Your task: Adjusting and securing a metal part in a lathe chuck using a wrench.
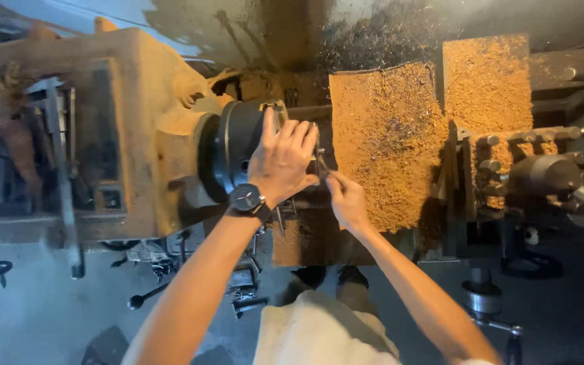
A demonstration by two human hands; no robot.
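The left hand [282, 160] is lying flat, fingers spread, over the dark lathe chuck [236, 152]. Just right of the chuck, the right hand [346, 201] is pinching a thin metal tool [320, 162]. Further right, an orange sawdust-covered carriage [386, 142] is crowding in; below the chuck, levers [147, 294] are sticking out.

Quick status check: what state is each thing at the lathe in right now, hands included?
Left hand: spread flat over the chuck face.
Right hand: pinching a small metal tool.
Small metal tool: held at the chuck.
Chuck: covered by the hand; spinning or not, cannot tell.
Lathe bed: coated in orange-brown chips.
Wristwatch: on the left wrist.
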